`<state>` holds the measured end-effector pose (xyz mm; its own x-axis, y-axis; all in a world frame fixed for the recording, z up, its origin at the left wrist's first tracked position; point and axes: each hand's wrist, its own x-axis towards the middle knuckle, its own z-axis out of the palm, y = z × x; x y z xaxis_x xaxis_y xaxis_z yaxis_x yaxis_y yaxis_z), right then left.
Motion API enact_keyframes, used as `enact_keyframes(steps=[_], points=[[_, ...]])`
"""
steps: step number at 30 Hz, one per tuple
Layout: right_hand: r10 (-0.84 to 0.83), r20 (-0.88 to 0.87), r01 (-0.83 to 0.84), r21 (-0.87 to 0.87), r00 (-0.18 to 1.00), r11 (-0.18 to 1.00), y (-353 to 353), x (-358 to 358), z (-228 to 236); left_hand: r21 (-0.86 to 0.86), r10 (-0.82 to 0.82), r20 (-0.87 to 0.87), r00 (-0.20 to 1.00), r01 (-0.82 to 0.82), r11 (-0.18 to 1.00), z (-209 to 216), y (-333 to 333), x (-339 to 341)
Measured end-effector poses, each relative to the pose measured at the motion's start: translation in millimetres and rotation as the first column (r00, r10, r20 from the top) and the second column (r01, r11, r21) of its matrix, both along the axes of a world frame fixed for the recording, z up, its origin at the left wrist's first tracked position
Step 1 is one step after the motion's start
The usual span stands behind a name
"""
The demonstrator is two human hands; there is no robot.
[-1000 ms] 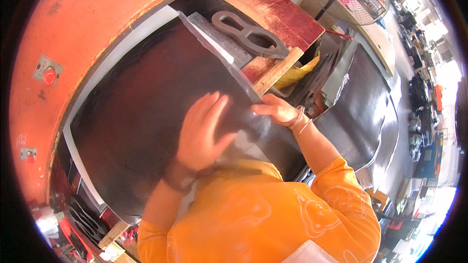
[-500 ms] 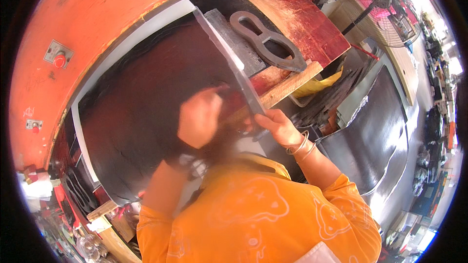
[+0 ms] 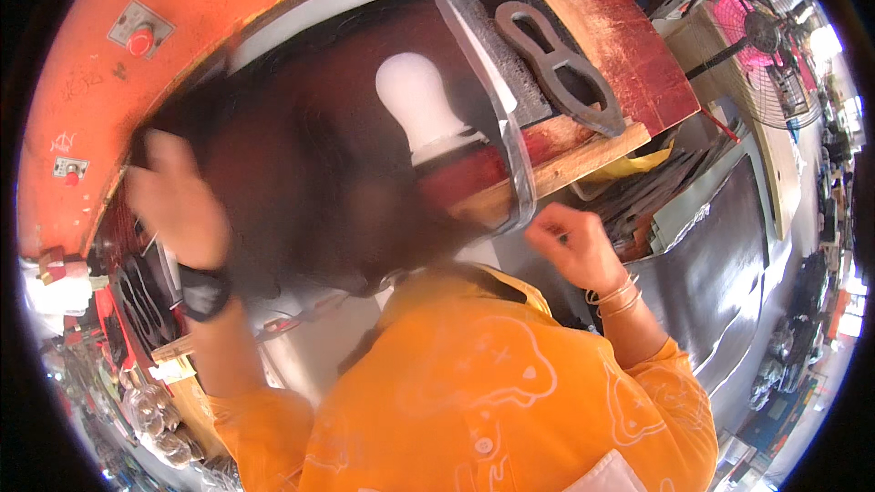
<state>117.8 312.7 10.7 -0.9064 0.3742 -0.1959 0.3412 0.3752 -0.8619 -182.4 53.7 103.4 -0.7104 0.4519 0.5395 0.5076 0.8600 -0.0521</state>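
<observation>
A large black sheet (image 3: 273, 173), smeared by motion, covers most of the work board ahead of me. My left hand (image 3: 178, 205) is blurred over the sheet's left part, fingers stretched out and apart, a dark band at the wrist. A white rounded shape (image 3: 417, 105), like part of a sole outline, shows within the dark area. My right hand (image 3: 579, 246) is closed, fingers curled beside the lower end of a pale, shiny edge strip (image 3: 518, 173); whether it pinches anything is hidden. A grey sole-shaped cutting die (image 3: 561, 68) lies to the right of the strip.
An orange machine body (image 3: 210, 0) with a red button (image 3: 139, 40) curves along the far left. A wooden strip (image 3: 592, 162) edges the red board (image 3: 638, 64). Shiny black sheets (image 3: 711, 264) and a fan (image 3: 761, 32) stand at the right.
My left hand has swung left, away from the middle. The right hand has shifted slightly right and down relative to the strip. The white shape and some red board have come into sight.
</observation>
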Motion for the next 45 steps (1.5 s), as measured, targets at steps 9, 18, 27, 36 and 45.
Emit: enact_keyframes(steps=[9, 18, 27, 36, 45], points=[[0.194, -0.242, -0.175, 0.098, 0.951, 0.980, -30, -71, -4, 0.544, -0.871, 0.374, 0.319, 0.685, 0.485, -110, 30, 86], [0.330, -0.044, -0.258, -0.722, 0.943, 0.642, -12, -112, -5, 0.487, -0.873, 0.343, 0.346, 0.730, 0.480, -114, 40, 85], [0.289, -0.140, -0.308, -0.144, 0.947, 0.940, -46, -93, 32, 0.451, -0.214, -0.034, 0.976, 0.207, 0.868, 2, -34, -18], [0.578, -0.104, -0.367, -0.858, 0.810, 0.359, -86, -168, -24, 0.242, -0.807, 0.496, 0.320, 0.842, 0.482, -74, -68, 50], [0.556, -0.070, -0.555, 0.033, 0.828, 0.831, -91, -155, 35, 0.636, -0.346, 0.446, 0.826, -0.020, 0.771, -35, -84, 14]])
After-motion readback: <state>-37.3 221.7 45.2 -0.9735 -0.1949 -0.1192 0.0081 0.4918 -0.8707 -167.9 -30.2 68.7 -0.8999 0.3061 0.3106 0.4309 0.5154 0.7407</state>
